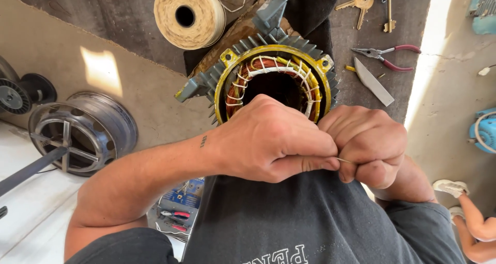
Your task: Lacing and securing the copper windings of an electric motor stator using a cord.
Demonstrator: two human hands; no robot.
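A grey finned motor stator (274, 70) with a yellow rim stands on the workbench, its copper windings (253, 70) laced with pale cord. My left hand (268, 140) and my right hand (367, 145) are both clenched just in front of the stator's near rim. Between them they pinch a thin pale cord (343, 161), pulled taut. A big spool of cream cord (188, 14) lies behind the stator on the left.
Red-handled pliers (385, 54), a flat blade (373, 81) and a bunch of keys (374, 0) lie at the back right. A metal wheel rim (82, 132) rests on the floor at left. Another person's feet (460, 197) show at right.
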